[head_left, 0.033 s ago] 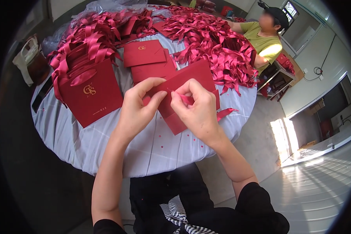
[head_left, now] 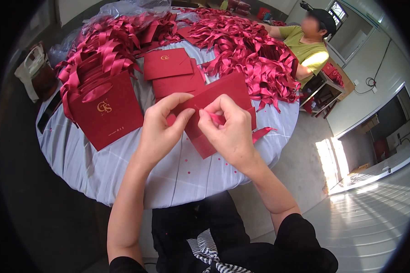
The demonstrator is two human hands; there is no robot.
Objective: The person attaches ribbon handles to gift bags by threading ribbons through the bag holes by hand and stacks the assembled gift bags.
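Observation:
A flat red paper gift bag (head_left: 228,93) is tilted in front of me over the table. The thumb and fingers of my left hand (head_left: 161,125) grip its left edge. Against the bag's face, my right hand (head_left: 230,129) pinches a pinkish-red ribbon (head_left: 217,119) close to my left thumb. The ribbon's tip is hidden between the fingers. A loose ribbon end (head_left: 264,133) shows beyond my right hand. Left of my hands stands a finished-looking red gift bag (head_left: 109,120) with a gold emblem and ribbon handle. Flat red bags (head_left: 168,63) lie just beyond my left hand.
Ribbon-handled bags (head_left: 105,50) crowd the far left, and a big ribbon heap (head_left: 255,59) covers the far right. Small red dots lie on the pale tablecloth (head_left: 168,186). Across the table stands a person (head_left: 305,45) in a yellow-green shirt. A dark phone-like slab (head_left: 48,113) rests at the left edge.

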